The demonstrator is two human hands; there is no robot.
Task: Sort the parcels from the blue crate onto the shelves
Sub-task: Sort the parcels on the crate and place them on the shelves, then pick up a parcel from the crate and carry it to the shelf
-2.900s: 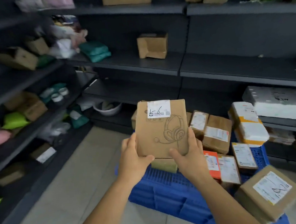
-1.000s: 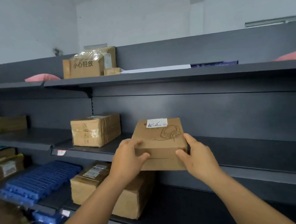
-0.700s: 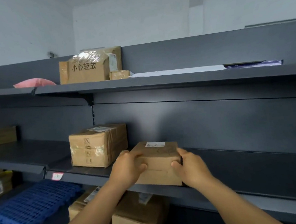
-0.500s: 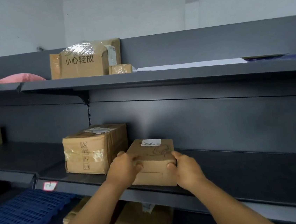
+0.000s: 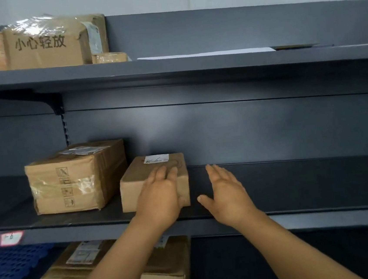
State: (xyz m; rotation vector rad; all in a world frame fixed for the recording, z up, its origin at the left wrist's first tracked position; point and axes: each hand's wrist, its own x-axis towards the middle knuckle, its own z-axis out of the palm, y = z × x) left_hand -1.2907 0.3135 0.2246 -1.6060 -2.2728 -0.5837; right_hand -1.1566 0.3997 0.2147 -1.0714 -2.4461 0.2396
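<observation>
Resting: small parcel [image 5: 138,185] on middle shelf [image 5: 296,184]
Left hand [image 5: 161,196]: flat fingers covering its top, label scrawl unreadable
Right hand [image 5: 227,194]: fingers spread wide, holding nothing

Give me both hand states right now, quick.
Left hand: open, fingers flat on the small parcel, thumb against its front.
Right hand: open, holding nothing, beside the parcel.

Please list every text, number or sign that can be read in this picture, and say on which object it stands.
"小心轻放": printed on the big carton on the top shelf.
"6", after a blurred mark: handwritten on the pink-edged shelf tag.
White label on the small box: handwriting, unreadable.
Handling symbols on the taped carton: blurred.
Labels on the lower carton: blurred.
</observation>
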